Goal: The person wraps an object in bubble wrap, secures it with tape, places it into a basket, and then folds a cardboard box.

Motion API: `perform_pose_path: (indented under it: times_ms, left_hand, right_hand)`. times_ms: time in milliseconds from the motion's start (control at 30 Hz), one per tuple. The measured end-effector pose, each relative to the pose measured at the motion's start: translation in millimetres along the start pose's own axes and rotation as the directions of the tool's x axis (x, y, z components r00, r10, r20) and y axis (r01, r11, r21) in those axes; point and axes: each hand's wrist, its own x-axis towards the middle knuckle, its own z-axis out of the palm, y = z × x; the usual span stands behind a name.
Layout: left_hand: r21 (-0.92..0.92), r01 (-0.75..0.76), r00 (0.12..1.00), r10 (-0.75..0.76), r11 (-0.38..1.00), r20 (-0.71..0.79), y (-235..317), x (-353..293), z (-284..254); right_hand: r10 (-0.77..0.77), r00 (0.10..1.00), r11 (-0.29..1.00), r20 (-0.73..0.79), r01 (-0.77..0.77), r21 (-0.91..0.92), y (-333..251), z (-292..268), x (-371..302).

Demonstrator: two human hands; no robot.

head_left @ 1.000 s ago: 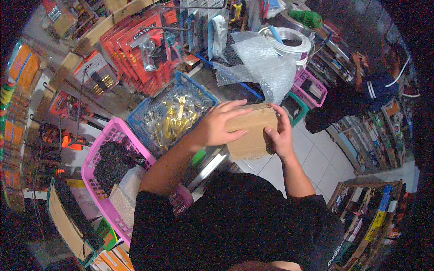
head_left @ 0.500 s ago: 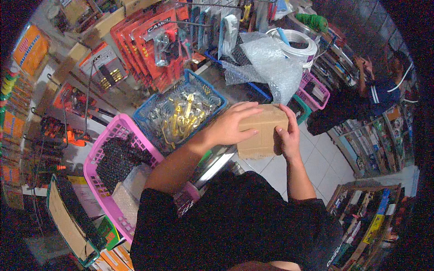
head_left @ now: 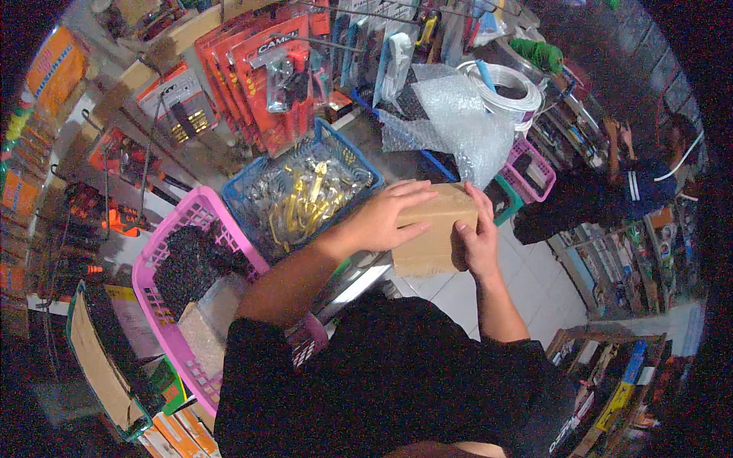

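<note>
Between my two hands is a brown cardboard box (head_left: 431,240), held up in front of my chest. My left hand (head_left: 389,217) lies over its left side, thumb and fingers pressed on the cardboard. On the right edge, my right hand (head_left: 479,233) grips with the thumb on the near face and the fingers behind. Just left of the box stands a blue basket (head_left: 240,191) of small gold and silver metal parts in clear bags (head_left: 305,200). Nearer to my left arm is a pink basket (head_left: 153,305) with black pieces and a bubble-wrapped item.
Bubble wrap (head_left: 462,114) and a coil of white cable (head_left: 500,91) lie beyond the box. Red blister packs (head_left: 267,84) hang at the back left. On the right another person (head_left: 611,183) sits by shelves (head_left: 618,259). White floor tiles (head_left: 519,282) show below.
The box and both hands have shifted slightly left and down in the picture. My right hand has slid a little along the box's edge; the hold stays on both sides.
</note>
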Motion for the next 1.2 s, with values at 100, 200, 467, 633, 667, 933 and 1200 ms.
perform_pose_path:
  times_ms: [100, 200, 467, 633, 667, 933, 1200]
  left_hand:
    - [0.048, -0.019, 0.999, 0.017, 0.999, 0.037, -5.0, -0.8, 0.0]
    - [0.025, -0.014, 0.997, 0.012, 1.0, 0.071, -9.1, -0.9, 3.0]
    - [-0.2, 0.111, 0.993, -0.102, 0.974, 0.056, -22.9, -3.5, 4.5]
    - [-0.764, 0.461, 0.837, -0.506, 0.451, 0.206, -27.8, 0.2, -6.2]
    - [-0.823, 0.431, 0.819, -0.543, 0.37, 0.184, -31.1, -1.9, -6.4]
    - [-0.873, 0.477, 0.704, -0.638, 0.099, 0.313, -24.4, 0.2, -5.9]
    - [-0.901, 0.426, 0.754, -0.584, 0.086, 0.301, -23.4, 0.1, -2.9]
  right_hand:
    - [0.033, 0.999, 0.999, 0.033, -0.033, 0.009, -1.1, 0.1, 4.4]
    - [0.023, 0.997, 1.0, 0.07, -0.024, 0.007, 3.6, -1.9, 4.5]
    - [0.062, 0.988, 0.945, 0.145, -0.104, 0.31, 23.5, -18.2, 16.3]
    - [-0.091, 0.991, 0.977, 0.094, 0.07, 0.201, 19.4, -37.0, 22.4]
    - [-0.135, 0.982, 0.986, 0.128, 0.121, 0.114, 12.8, -39.0, 21.1]
    - [-0.255, 0.937, 0.771, 0.239, 0.346, -0.534, -16.0, -27.0, 16.3]
    - [-0.214, 0.958, 0.805, 0.192, 0.284, -0.52, -22.1, -18.5, 24.3]
